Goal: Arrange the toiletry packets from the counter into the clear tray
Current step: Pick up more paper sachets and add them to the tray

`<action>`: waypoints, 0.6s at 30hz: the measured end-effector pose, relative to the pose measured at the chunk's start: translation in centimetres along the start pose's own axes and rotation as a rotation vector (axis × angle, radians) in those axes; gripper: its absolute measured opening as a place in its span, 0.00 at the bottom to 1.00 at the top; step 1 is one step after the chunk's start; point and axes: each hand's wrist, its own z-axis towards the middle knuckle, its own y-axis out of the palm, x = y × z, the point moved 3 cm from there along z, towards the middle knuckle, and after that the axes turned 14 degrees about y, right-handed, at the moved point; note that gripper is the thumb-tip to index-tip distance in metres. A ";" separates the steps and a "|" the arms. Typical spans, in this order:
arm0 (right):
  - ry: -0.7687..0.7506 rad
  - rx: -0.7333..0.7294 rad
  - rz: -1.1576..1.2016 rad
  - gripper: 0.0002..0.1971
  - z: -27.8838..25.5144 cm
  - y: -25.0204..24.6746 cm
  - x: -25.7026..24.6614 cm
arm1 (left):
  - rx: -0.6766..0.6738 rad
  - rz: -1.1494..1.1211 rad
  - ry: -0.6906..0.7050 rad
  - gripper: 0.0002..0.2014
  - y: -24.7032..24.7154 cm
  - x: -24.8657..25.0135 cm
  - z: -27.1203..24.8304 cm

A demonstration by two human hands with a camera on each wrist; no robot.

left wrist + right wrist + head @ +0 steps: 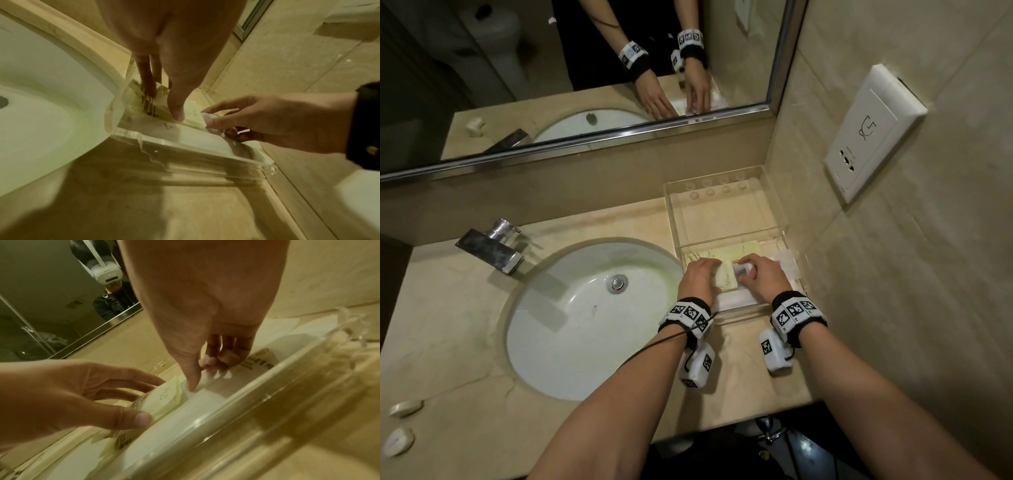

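- The toiletry packets (726, 279) lie in the near half of the clear tray (777, 219), flat and overlapping; at least three show, a yellowish one, a long white one along the near wall and a white one at the right, but an exact count cannot be told.
- The left hand (698, 277) pinches the yellowish packet (164, 395) between thumb and fingers.
- The right hand (763, 275) has its fingers curled onto a small white packet (209, 117), thumb pressing down beside it.
- One tray stands on the worktop (465, 342) in the corner, touching the right wall, its far half bare.
- One sink (585, 315) lies just left of the tray.
- Two small round white items (400, 425) sit at the worktop's near-left edge.
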 end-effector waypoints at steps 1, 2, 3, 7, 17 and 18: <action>-0.004 -0.015 0.014 0.18 0.0 0.2 -0.1 | -0.006 -0.004 -0.004 0.31 0.0 0.0 0.0; -0.004 -0.025 0.037 0.19 0.0 0.3 -0.1 | -0.011 -0.006 -0.006 0.31 0.0 0.0 0.0; -0.004 -0.021 0.067 0.20 0.0 0.3 0.0 | -0.014 -0.007 -0.007 0.31 0.0 0.0 0.0; 0.066 0.140 0.125 0.26 0.0 -0.5 0.7 | 0.012 -0.034 -0.010 0.34 -0.3 -0.4 -0.4; 0.137 0.095 0.079 0.27 0.0 0.3 0.4 | 0.029 -0.017 -0.003 0.31 -0.7 -0.9 -1.2; 0.137 0.088 0.084 0.27 -0.1 0.4 0.2 | 0.030 -0.010 0.002 0.31 -0.7 -0.9 -1.3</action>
